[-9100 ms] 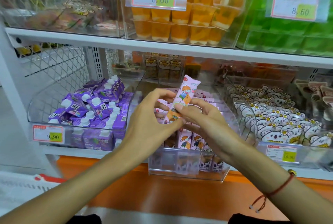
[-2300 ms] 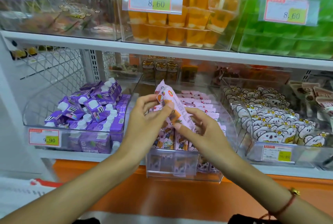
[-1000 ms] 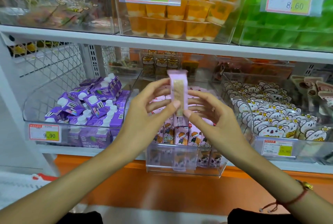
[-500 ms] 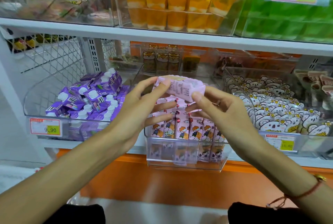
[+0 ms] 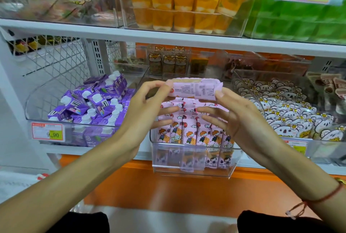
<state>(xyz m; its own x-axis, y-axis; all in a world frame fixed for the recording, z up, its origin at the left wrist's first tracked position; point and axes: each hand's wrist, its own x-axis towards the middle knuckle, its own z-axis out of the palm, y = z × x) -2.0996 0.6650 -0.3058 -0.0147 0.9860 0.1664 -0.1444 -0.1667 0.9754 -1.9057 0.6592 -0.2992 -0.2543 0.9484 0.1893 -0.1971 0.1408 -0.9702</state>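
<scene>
Pink packet, one, between two hands

Shop, snack shelves, clear bins of packets, price tags on the bins

Held packet pale pink, small dark print block on back. Binned packets pink — orange-haired cartoon kid, white clouds, red balloons. Cartons purple, white caps. Jelly cups orange over cream base. Koala packs white, yellow flowers. Price tag red border, yellow-green patch — shelf fascia orange. Wrist cord red.
</scene>
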